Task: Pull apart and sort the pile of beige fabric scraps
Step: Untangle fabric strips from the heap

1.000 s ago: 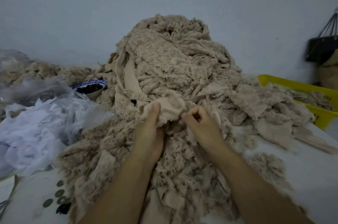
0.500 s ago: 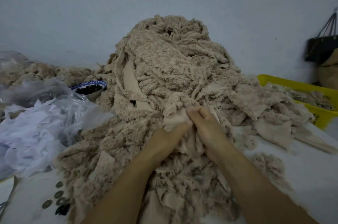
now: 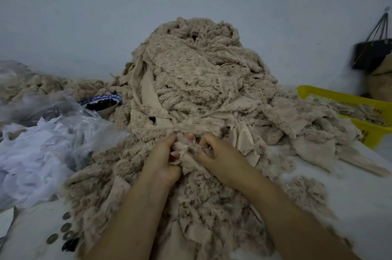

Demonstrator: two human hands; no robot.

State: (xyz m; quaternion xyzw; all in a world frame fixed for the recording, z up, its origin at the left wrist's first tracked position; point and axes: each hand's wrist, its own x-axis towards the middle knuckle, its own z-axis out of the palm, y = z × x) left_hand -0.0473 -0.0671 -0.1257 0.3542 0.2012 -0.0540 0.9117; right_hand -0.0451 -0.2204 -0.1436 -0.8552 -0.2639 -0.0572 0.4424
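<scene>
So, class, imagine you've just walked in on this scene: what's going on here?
A person is working through a big pile of beige fabric scraps heaped on a white surface. Both the left hand and the right hand are gripping one bunched scrap at the pile's near edge. A yellow basket on the right already holds some scraps; a plastic bag lies on the left.

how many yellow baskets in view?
2. Both at the right edge of the table: one yellow basket at the back holding beige scraps, a second yellow basket in front of it, partly covered by the fabric pile.
</scene>
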